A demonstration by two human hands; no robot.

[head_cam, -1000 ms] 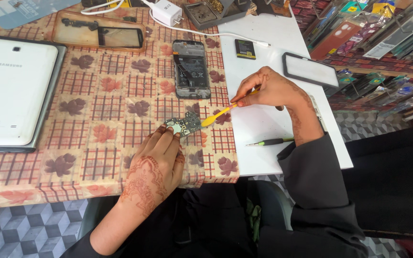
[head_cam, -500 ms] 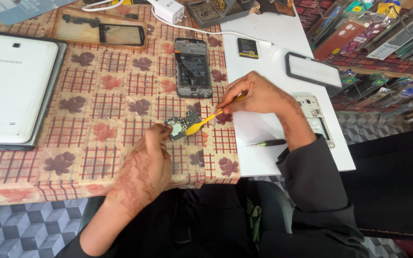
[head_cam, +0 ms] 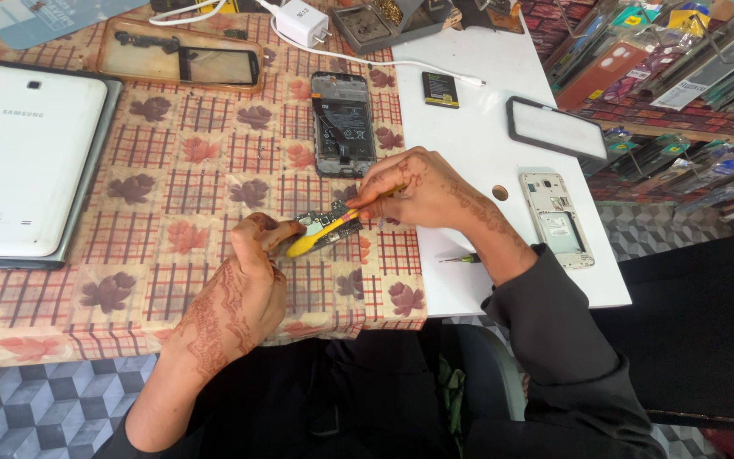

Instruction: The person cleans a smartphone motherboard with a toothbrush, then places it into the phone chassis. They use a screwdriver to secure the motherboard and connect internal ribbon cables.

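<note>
a small circuit board (head_cam: 326, 226) is being pinched at its edge by the left hand (head_cam: 244, 289) above the leaf-patterned tablecloth (head_cam: 163, 195), just below an opened phone (head_cam: 343, 123), while a yellow tool (head_cam: 320, 235) is being gripped against it by the right hand (head_cam: 422, 189).

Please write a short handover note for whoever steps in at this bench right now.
Left hand: pinches the small circuit board at its left end, just above the patterned tablecloth.
Right hand: grips a yellow-handled tool, laid across the board.
Nearby: the opened phone lies face down behind the board, its inside exposed; a phone frame, a screen panel and a small battery lie on the white board.
Done: the circuit board is out of a phone.
Left: it is not back in any phone; the opened phone has no back cover on.
</note>
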